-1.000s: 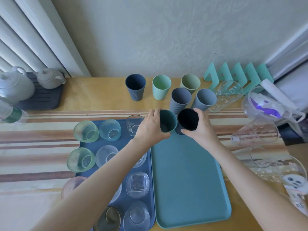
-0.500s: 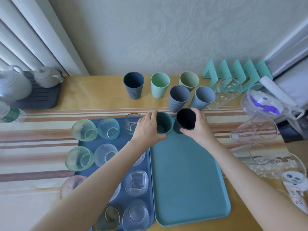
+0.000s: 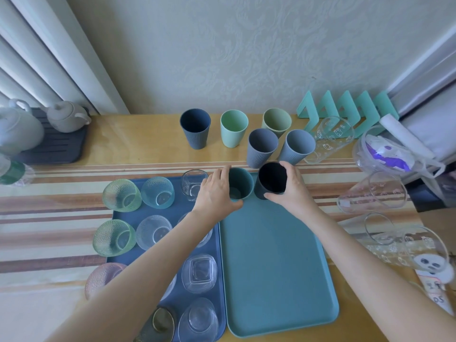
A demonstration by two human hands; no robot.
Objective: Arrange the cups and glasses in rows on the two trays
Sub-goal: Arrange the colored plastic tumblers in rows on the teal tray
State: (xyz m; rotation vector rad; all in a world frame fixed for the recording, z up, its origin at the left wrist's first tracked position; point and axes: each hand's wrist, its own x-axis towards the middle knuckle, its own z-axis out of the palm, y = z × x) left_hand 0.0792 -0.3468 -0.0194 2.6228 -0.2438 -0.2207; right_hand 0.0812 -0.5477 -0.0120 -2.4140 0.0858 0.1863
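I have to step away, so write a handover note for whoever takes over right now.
Left hand grips the teal cup; right hand grips the black cup. Both cups sit side by side at the far edge of the teal tray, starting its first row.
Done: the blue tray is filled with rows of glasses.
Left: five ribbed cups stand on the table behind the trays, starting with the navy cup; clear printed glasses lie to the right.
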